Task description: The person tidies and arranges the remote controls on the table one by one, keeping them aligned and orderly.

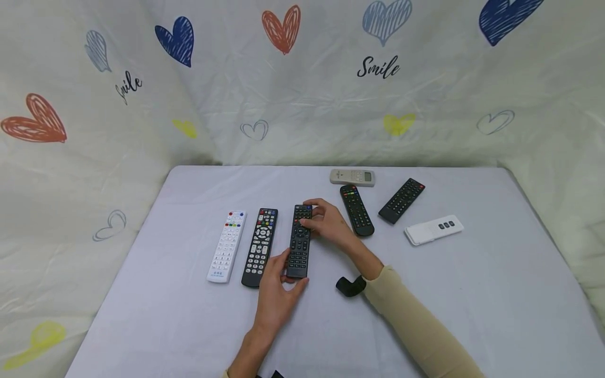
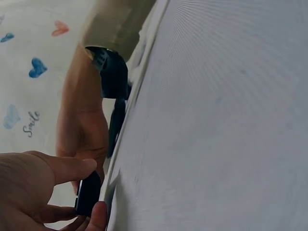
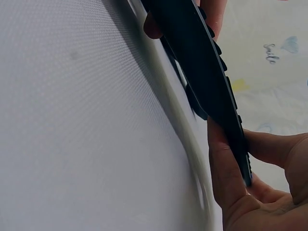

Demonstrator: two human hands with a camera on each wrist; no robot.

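Note:
A slim black remote control (image 1: 300,241) is held between both hands, its button side up in the head view. My right hand (image 1: 331,226) pinches its far end, the thumb on the buttons and fingers along the edge and underside. The near end is gripped by my left hand (image 1: 276,296), with fingers on its left side and the thumb near its lower right corner. In the right wrist view the remote's dark underside (image 3: 192,57) faces the camera, raised off the white cloth. The left wrist view shows only its end (image 2: 88,194) between thumb and fingers.
Left of the hands lie a black remote with white buttons (image 1: 260,247) and a white remote (image 1: 227,247). On the right are a rounded black remote (image 1: 356,210), a small black remote (image 1: 402,201), a white one (image 1: 434,230) and a beige one with a display (image 1: 352,177).

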